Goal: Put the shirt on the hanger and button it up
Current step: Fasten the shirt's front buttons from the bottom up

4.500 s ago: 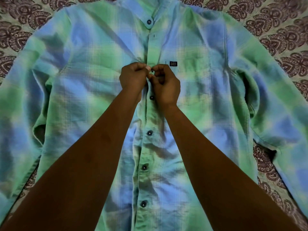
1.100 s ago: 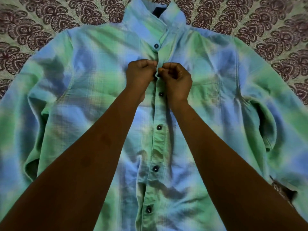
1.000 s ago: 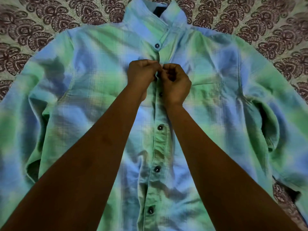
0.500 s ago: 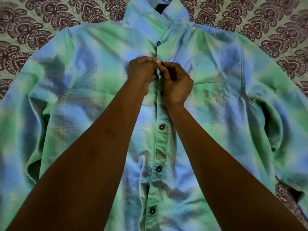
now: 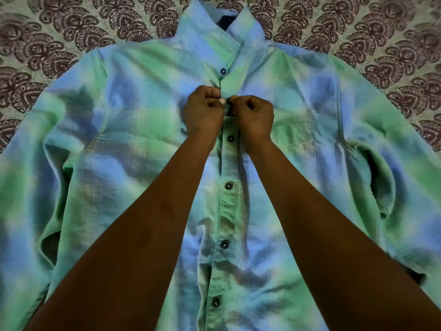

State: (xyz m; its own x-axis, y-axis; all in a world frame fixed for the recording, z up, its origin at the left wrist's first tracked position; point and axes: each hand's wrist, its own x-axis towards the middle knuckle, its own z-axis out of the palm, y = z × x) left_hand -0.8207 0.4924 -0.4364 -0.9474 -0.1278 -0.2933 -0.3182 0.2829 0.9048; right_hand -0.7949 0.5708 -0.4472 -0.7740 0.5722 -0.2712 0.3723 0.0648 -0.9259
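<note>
A green and blue plaid shirt (image 5: pixel 133 130) lies face up and spread flat. Several dark buttons run down its placket, and the lower ones sit through their holes. My left hand (image 5: pixel 202 111) pinches the left placket edge high on the chest. My right hand (image 5: pixel 254 115) pinches the right edge just opposite. A dark button (image 5: pixel 228 100) shows between their fingertips. The collar button (image 5: pixel 223 71) sits above them, with the collar still apart. The hanger is hidden; I cannot tell whether it is inside the shirt.
The shirt rests on a cloth (image 5: pixel 71 25) printed with maroon fan shapes, which shows along the top and both upper sides. Both sleeves (image 5: pixel 405 187) spread outward to the frame's edges.
Both hands have moved up the placket from the mid-chest button to the one below the collar. That button now shows between the fingertips.
</note>
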